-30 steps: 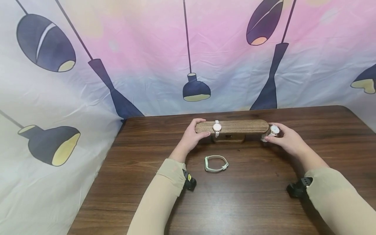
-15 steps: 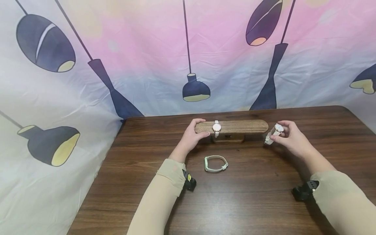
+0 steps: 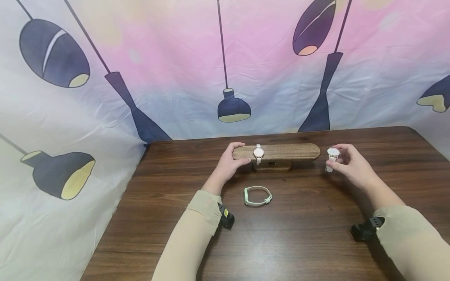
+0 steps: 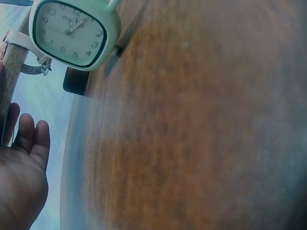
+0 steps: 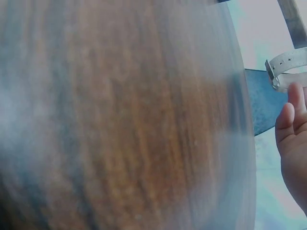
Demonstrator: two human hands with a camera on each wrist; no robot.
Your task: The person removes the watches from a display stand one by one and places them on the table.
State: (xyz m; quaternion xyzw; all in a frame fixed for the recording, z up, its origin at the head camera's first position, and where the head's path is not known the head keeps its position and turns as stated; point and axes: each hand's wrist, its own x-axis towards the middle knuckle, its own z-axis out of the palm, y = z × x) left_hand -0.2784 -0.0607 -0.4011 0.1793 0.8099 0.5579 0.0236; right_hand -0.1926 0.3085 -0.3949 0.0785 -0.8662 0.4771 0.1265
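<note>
A dark wooden table (image 3: 288,234) carries everything here, with a printed lamp-pattern cloth hung behind it. Near its far edge stands a wooden watch display bar (image 3: 281,151), a rounded beam on a small central foot.

The left hand (image 3: 230,164) grips the bar's left end, fingers curled over the top and thumb underneath; that steadying hold is worth keeping firm, since the narrow foot looks easy to tip if the other end is pushed.

The right hand (image 3: 351,164) holds a white-strapped watch (image 3: 332,156) in a pinch of thumb and fingertips, just beyond the bar's right end and clear of it, lifted off the table. In the right wrist view its perforated strap (image 5: 288,67) hangs above the fingers. To handle it well, I judge the strap loop should stay open and square to the bar's end, the dial facing the person, and the pinch should sit on the case edge, not on the glass.

A second white-strapped watch (image 3: 258,153) is already wrapped around the bar left of centre, near the left hand's fingertips, so any sliding along the bar should stop well short of it.

On the table in front of the bar lies a pale green watch (image 3: 258,195) with a square dial (image 4: 74,31), untouched, between the two forearms.
</note>
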